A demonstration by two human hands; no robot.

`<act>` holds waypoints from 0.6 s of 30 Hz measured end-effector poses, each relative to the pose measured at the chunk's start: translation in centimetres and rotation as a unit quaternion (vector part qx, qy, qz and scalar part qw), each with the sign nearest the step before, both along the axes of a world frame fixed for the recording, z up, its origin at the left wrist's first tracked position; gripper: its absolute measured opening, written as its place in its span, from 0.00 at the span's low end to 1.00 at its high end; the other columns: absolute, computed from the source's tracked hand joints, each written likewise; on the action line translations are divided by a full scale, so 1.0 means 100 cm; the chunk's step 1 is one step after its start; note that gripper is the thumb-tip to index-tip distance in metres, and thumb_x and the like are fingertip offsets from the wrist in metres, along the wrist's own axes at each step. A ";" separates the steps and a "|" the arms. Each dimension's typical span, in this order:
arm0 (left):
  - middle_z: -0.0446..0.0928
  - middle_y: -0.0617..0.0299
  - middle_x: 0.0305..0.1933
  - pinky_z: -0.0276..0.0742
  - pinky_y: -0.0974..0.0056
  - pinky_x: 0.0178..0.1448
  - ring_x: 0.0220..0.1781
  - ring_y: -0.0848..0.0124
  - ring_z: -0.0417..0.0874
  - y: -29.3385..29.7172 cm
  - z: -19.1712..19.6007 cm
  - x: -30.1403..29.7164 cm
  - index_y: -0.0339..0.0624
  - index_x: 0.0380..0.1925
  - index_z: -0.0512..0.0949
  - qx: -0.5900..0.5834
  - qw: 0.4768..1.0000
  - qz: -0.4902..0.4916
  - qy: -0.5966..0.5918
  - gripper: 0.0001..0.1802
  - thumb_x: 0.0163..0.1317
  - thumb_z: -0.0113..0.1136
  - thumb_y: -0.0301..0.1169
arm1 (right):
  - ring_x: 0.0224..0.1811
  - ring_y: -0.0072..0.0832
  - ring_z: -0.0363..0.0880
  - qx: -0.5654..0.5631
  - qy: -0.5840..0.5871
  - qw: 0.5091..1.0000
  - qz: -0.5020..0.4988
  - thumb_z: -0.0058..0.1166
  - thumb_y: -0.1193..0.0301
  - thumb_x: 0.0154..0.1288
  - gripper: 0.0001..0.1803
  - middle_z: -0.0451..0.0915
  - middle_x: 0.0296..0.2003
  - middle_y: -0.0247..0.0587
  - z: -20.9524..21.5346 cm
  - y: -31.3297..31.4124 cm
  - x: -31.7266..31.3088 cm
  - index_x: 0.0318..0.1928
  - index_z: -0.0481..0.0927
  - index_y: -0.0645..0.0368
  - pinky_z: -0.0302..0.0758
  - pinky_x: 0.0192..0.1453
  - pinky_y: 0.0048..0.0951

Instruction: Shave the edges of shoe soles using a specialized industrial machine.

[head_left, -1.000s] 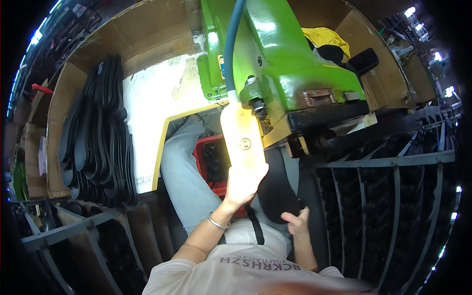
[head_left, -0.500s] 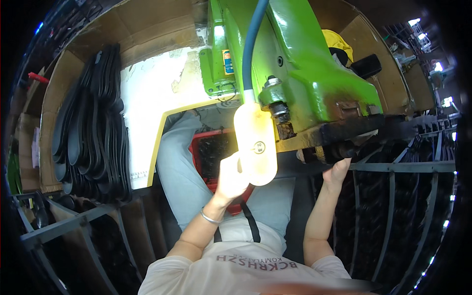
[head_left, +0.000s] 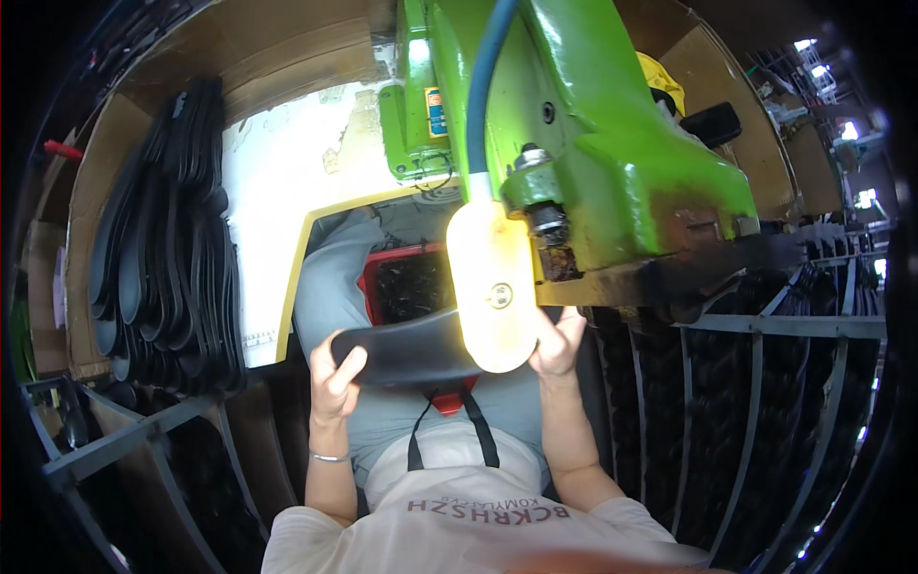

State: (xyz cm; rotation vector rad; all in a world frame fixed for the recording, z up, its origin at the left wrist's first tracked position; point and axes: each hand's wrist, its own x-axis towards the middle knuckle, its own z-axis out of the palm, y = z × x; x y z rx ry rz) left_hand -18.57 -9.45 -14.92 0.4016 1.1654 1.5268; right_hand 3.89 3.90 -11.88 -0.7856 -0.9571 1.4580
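Note:
A black shoe sole (head_left: 411, 351) is stretched crosswise above my lap. My left hand (head_left: 335, 376) grips its left end, thumb on top and fingers wrapped round the edge. At the other end my right hand (head_left: 558, 346) is closed just beside the lamp, which hides part of the sole and of those fingers. The glowing oblong lamp (head_left: 492, 277) hangs between me and the sole's right part. Beyond it stands a green machine (head_left: 612, 143), its dark working head (head_left: 650, 282) a little above and right of my right hand.
A stack of black soles (head_left: 163, 258) lies at the left on the white, yellow-edged tabletop (head_left: 277, 182). Cardboard walls (head_left: 287, 57) surround the table. Metal racks (head_left: 794, 326) flank me on both sides. A red container (head_left: 367, 287) shows beneath the table.
My left hand has moved left from behind the lamp. My right hand has come from the machine's head inward to the lamp. The sole now spans between them in plain sight.

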 end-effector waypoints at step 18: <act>0.78 0.60 0.32 0.72 0.66 0.36 0.30 0.72 0.76 0.094 0.023 0.122 0.36 0.36 0.78 0.089 0.940 -0.093 0.318 0.10 0.59 0.58 0.31 | 0.44 0.26 0.75 -0.031 -0.251 0.962 0.109 0.63 0.71 0.53 0.23 0.78 0.42 0.40 -0.040 -0.099 0.035 0.48 0.74 0.67 0.71 0.51 0.28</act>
